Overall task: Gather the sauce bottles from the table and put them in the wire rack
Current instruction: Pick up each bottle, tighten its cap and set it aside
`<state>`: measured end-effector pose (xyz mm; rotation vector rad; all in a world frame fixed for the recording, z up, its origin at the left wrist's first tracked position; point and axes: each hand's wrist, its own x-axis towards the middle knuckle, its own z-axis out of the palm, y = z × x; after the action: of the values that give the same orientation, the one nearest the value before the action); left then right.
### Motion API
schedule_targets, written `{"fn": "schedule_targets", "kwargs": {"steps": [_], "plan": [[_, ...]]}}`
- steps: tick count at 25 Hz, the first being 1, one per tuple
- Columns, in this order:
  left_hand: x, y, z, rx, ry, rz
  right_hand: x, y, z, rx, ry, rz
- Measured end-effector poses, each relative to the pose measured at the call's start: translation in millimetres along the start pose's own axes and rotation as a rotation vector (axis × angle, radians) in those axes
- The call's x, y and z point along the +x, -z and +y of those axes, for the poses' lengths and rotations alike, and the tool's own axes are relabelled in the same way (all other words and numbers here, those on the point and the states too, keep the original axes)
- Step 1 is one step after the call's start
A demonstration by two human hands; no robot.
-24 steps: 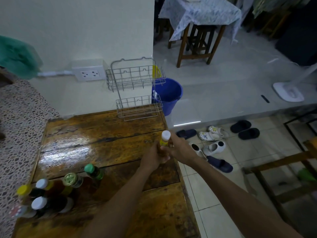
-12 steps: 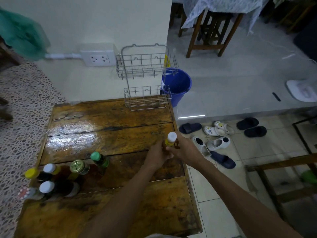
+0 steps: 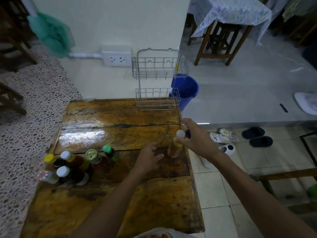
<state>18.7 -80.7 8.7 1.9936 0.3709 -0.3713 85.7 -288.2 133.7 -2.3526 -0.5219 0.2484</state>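
Desk (image 3: 106, 212): worn, glossy wooden planks; the work takes place near its right edge.
Bottle cluster (image 3: 75, 166): six or so sauce bottles crowded at the left, caps yellow, white, gold, green and one pink-white; dark and reddish sauces inside, levels hard to read.
Left hand (image 3: 149, 158): fingers spread and slack, holding nothing, hovering just left of the held bottle.
Right hand (image 3: 197, 140): fingers pinch the neck of the white-capped bottle, just under the cap.
White-capped bottle (image 3: 175, 146): upright, yellow collar, orange-red sauce in the lower part; its base seems to touch or nearly touch the desk, I cannot tell which.
Step in hand: carrying this bottle to the rack, as I judge it. A neck pinch lets the body swing, so a lower grip or a steadying left hand would help; keep it upright and lower it over the front wire.
Wire rack (image 3: 157, 98): two tiers at the far edge against the wall; both baskets look empty.
Blue bucket (image 3: 187, 91): on the floor behind the rack; contents not visible.
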Motion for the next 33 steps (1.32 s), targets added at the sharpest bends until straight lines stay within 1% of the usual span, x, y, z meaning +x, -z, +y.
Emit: {"fn": "schedule_targets", "kwargs": {"steps": [2,4,7,11,12,14,16,17,19,21,23,25,27,30,32,33], "plan": [[-17.5,19.3,-23.9,-0.033,0.013,0.046,6.6,-2.9,-25.7,-0.122,0.055,0.039],[-40.7,35.2,-48.4,-0.061,0.05,0.154,15.2,-24.1,-57.1,-0.21,0.155,0.038],[-75.0,56.8,-85.6,-0.092,0.143,0.302,23.1,-86.4,-110.1,-0.252,0.387,-0.062],[-101.5,88.0,-118.0,-0.156,0.239,0.403,32.8,-174.0,-169.5,-0.347,0.563,-0.213],[-105.7,94.2,-123.8,-0.161,0.252,0.421,36.4,-189.4,-178.1,-0.397,0.573,-0.239],[-110.0,105.2,-134.9,-0.165,0.252,0.429,44.9,-213.4,-188.2,-0.537,0.535,-0.288],[-112.4,110.6,-143.7,-0.161,0.23,0.398,50.7,-227.8,-191.5,-0.659,0.483,-0.324],[-113.4,111.4,-146.8,-0.161,0.219,0.381,51.1,-231.5,-192.2,-0.697,0.492,-0.335],[-114.8,113.2,-150.4,-0.184,0.182,0.362,45.6,-231.0,-192.0,-0.727,0.577,-0.341],[-117.8,114.3,-148.0,-0.207,0.121,0.392,31.1,-218.9,-186.3,-0.691,0.619,-0.298],[-121.8,113.9,-139.8,-0.195,0.004,0.408,14.9,-199.5,-182.3,-0.602,0.568,-0.207],[-123.0,107.0,-126.7,-0.178,-0.101,0.353,1.0,-176.5,-183.4,-0.547,0.519,-0.15],[-122.5,94.2,-111.2,-0.183,-0.159,0.323,-8.3,-154.4,-186.0,-0.571,0.462,-0.11],[-118.8,70.0,-84.6,-0.132,-0.249,0.323,-20.8,-120.3,-173.7,-0.703,0.305,-0.031],[-119.5,57.7,-68.1,-0.102,-0.253,0.274,-29.9,-101.4,-157.1,-0.738,0.297,0.026],[-119.4,52.9,-60.9,-0.126,-0.255,0.206,-33.6,-91.6,-147.5,-0.718,0.336,0.049]]}}
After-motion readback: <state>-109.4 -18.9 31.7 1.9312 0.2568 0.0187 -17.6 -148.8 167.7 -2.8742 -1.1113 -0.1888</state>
